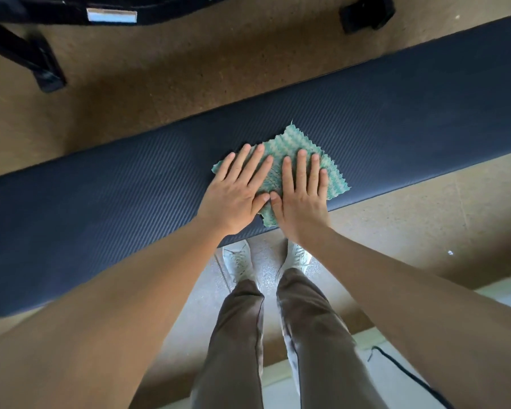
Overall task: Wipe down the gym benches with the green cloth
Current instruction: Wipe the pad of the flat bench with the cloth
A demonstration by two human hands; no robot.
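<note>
A long dark blue padded bench (396, 113) runs across the view from lower left to upper right. A green and white zigzag cloth (294, 141) lies spread on its near half, one corner hanging over the near edge. Both my hands rest flat on the cloth, side by side, thumbs almost touching. My left hand (236, 190) covers the cloth's left part, partly on the bare pad. My right hand (303, 196) covers its right part. The fingers of both hands are straight and slightly apart, palms down, not curled around the cloth.
Brown speckled floor (160, 84) lies beyond the bench. A black metal frame with feet (46, 75) stands at the top left, another black foot (366, 13) at the top right. My legs and white shoes (239, 261) stand close to the bench's near edge. A dark cord (410, 376) lies at the lower right.
</note>
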